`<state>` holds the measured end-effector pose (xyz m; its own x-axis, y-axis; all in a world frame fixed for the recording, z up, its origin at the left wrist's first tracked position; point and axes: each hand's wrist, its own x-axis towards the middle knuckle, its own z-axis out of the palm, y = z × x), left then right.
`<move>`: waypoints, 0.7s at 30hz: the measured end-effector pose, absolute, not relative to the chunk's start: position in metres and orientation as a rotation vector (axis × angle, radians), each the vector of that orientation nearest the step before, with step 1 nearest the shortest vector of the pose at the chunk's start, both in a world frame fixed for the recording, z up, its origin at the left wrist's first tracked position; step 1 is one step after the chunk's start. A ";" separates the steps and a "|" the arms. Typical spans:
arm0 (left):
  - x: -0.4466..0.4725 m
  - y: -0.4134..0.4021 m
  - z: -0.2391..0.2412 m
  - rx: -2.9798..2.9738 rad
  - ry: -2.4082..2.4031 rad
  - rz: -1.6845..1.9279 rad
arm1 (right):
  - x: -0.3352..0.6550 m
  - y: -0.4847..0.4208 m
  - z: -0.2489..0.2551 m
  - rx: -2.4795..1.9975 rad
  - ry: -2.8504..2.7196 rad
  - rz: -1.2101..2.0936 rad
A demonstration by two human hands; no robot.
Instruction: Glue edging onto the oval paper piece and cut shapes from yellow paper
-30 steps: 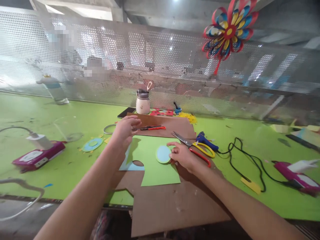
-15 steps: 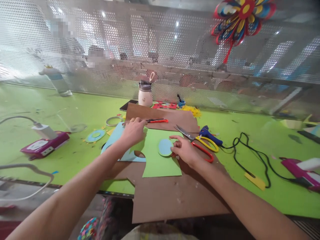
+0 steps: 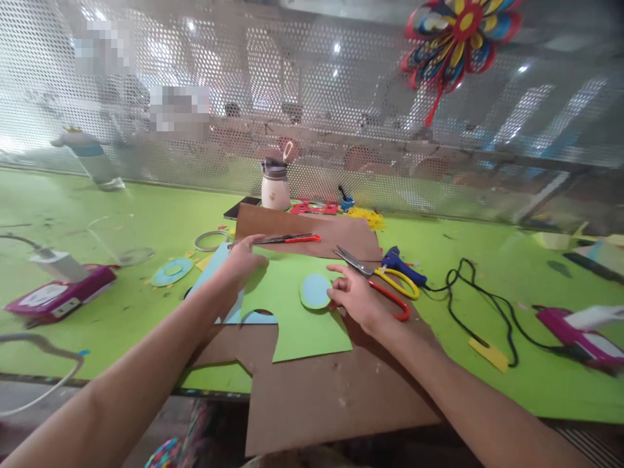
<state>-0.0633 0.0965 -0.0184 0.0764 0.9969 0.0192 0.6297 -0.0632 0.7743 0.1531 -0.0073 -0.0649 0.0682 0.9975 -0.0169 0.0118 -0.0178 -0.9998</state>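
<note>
My right hand (image 3: pixel 358 296) pinches a small paper disc (image 3: pixel 315 290), light blue on top with a green rim, at its right edge. The disc is over a light green paper sheet (image 3: pixel 312 338). My left hand (image 3: pixel 242 263) is closed at the upper left part of the green sheet, its fingertips partly hidden. Light blue paper (image 3: pixel 207 276) with a curved cut-out lies below the sheet. Large scissors (image 3: pixel 385 279) with yellow and red handles rest just beyond my right hand. A red-handled cutting tool (image 3: pixel 297 238) lies past my left fingertips.
Brown cardboard (image 3: pixel 336 396) lies under the papers and overhangs the table's front edge. A blue glue gun (image 3: pixel 402 266) trails a black cord (image 3: pixel 455 312) on the right. Purple power strips (image 3: pixel 63 292) sit at both sides. A bottle (image 3: pixel 275 185) stands at the back.
My left hand has moved left, and more of the green sheet shows over the light blue paper. My right hand still holds the disc. The whole view has shifted slightly.
</note>
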 end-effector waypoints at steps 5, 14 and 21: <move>-0.064 0.100 -0.021 1.706 1.541 0.843 | 0.154 -0.010 -0.062 -1.225 -1.204 1.152; -0.076 0.111 -0.019 1.784 1.524 0.809 | 0.160 -0.008 -0.065 -1.182 -1.241 1.154; -0.082 0.114 -0.022 1.870 1.527 0.796 | 0.158 -0.011 -0.062 -1.194 -1.243 1.150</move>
